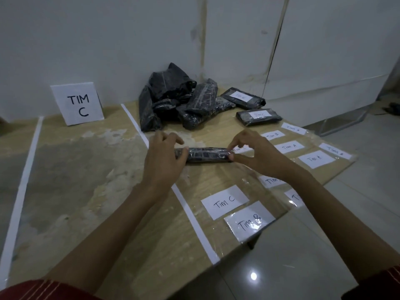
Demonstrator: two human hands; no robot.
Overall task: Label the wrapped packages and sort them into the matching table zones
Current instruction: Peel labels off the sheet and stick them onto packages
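Head view: the held package (205,154) lies crosswise at mid-table, just right of the white tape line (190,213). The left hand (164,152) grips its left end with thumb and fingers curled round it. The right hand (253,152) pinches the right end between thumb and fingertips. A white label (239,149) shows at those fingertips. It cannot be told whether it is already stuck to the wrap or lies on the sheet behind.

Procedure, as judged from here:
1. Keep the left hand as the anchor, because the glossy wrap looks slick and likely to roll.
2. Lay the label flat on the broad face and press from one edge across, so that no crease forms.
3. Read the lettering before sorting, as the loose labels look much alike.

No box or bin is in view, so taped zones and a clear sheet (244,182) serve instead. The sheet carries loose labels. At 5 o'clock from the held package are the Tim C label (225,202) and Tim B label (249,221). A Tim A label (289,146) is at 3 o'clock. The zone at 10 o'clock holds the TIM C sign card (79,103). The unlabelled pile (173,105) is at 12 o'clock, and two labelled packages (243,98) (258,116) are at 1 o'clock.
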